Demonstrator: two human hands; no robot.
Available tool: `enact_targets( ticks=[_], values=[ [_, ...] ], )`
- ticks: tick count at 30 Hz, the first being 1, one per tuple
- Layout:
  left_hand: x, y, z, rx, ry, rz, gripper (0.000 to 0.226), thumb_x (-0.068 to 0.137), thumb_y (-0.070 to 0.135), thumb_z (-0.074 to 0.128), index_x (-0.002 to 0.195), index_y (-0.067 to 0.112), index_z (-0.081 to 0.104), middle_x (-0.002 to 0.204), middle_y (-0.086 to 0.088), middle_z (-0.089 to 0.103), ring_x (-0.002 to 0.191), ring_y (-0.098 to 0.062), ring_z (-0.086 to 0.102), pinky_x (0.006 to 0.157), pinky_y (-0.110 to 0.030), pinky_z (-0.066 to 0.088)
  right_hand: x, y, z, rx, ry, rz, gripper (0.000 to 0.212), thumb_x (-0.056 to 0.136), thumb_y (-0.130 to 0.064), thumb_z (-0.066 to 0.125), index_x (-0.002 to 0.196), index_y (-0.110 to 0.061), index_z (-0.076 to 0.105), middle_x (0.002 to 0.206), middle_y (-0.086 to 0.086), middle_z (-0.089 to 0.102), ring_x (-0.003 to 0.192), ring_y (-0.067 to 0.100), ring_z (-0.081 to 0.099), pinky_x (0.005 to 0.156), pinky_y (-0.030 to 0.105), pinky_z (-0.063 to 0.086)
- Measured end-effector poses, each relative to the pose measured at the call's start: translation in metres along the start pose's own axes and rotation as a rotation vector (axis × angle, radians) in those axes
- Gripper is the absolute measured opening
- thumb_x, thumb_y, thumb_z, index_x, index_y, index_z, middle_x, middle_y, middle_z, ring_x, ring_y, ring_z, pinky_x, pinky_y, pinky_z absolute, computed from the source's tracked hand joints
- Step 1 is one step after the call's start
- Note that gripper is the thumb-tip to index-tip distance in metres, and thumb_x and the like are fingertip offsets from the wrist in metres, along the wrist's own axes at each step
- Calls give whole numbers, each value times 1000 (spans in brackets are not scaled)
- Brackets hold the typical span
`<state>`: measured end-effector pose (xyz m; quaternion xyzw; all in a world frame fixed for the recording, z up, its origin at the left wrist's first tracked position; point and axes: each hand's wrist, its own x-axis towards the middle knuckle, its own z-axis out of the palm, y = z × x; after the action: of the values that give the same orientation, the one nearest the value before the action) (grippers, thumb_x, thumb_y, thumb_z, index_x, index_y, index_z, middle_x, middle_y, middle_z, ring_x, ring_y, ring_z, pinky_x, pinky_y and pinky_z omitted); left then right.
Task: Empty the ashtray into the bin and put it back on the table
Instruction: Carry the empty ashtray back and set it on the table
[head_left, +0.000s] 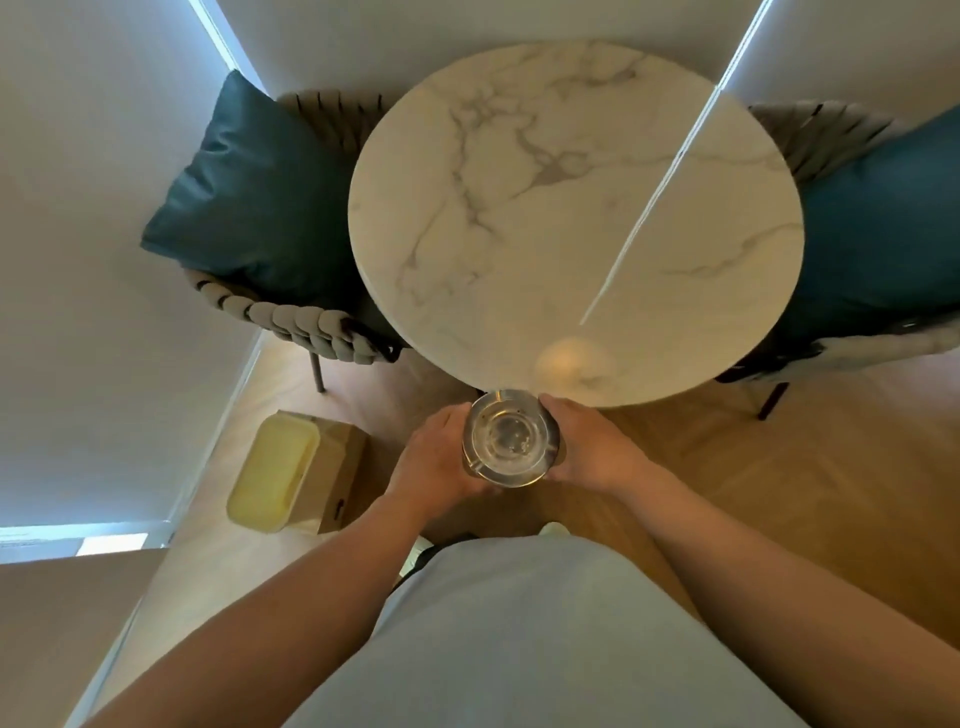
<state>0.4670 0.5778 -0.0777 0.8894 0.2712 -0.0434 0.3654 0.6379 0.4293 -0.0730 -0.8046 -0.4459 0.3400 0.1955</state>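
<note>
A round clear glass ashtray (508, 438) is held level in the air just in front of the near edge of the round white marble table (571, 208). My left hand (439, 457) grips its left side and my right hand (597, 447) grips its right side. A few small specks show in its bowl. The bin (296, 470), a tan box with a pale yellow liner, stands on the wooden floor to the left of my hands, beside the wall.
Two woven chairs flank the table, the left chair (291, 322) carrying a teal cushion (249, 197) and the right chair (852, 353) a blue cushion (883, 223). A white wall (104, 312) runs along the left. My torso in a pale shirt fills the bottom of the view.
</note>
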Motion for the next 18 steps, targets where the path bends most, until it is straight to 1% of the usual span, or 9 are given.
enact_targets(
  ticks=[4, 7, 8, 13, 16, 18],
  values=[
    [13, 31, 22, 36, -33, 30, 98, 53, 51, 88, 136, 26, 42, 134, 1, 54, 123, -18, 49, 107, -39, 40, -21, 31, -18, 15, 30, 20, 70, 61, -33, 89, 119, -27, 49, 108, -10, 55, 96, 12, 52, 81, 31, 46],
    [19, 49, 34, 58, -56, 32, 101, 52, 55, 86, 137, 28, 39, 137, 2, 53, 125, -18, 49, 107, -42, 41, -32, 49, -25, 33, 43, 26, 64, 60, -33, 89, 110, -29, 49, 107, -8, 58, 97, 13, 54, 81, 33, 48],
    [20, 56, 39, 59, -54, 31, 101, 51, 56, 86, 137, 30, 39, 137, 3, 52, 125, -17, 49, 107, -42, 42, -37, 56, -29, 34, 38, 32, 65, 60, -33, 90, 110, -29, 48, 108, -7, 58, 98, 14, 54, 82, 34, 49],
    [24, 76, 49, 52, -59, 51, 103, 53, 51, 90, 139, 29, 38, 138, 5, 52, 127, -16, 47, 108, -44, 42, -48, 72, -41, 0, 38, 49, 72, 59, -32, 90, 116, -26, 48, 112, -5, 59, 102, 16, 55, 85, 37, 51],
    [31, 82, 49, 52, -75, 61, 104, 52, 49, 91, 139, 28, 38, 138, 4, 51, 127, -17, 46, 108, -45, 41, -49, 77, -46, 17, 54, 53, 70, 58, -33, 90, 114, -28, 49, 110, -6, 60, 101, 15, 56, 84, 36, 51],
    [37, 83, 47, 57, -83, 66, 105, 51, 50, 91, 139, 28, 38, 139, 4, 50, 127, -17, 46, 108, -45, 41, -46, 78, -49, 20, 69, 52, 73, 58, -35, 90, 118, -28, 48, 113, -6, 60, 102, 15, 56, 85, 36, 51]
  ],
)
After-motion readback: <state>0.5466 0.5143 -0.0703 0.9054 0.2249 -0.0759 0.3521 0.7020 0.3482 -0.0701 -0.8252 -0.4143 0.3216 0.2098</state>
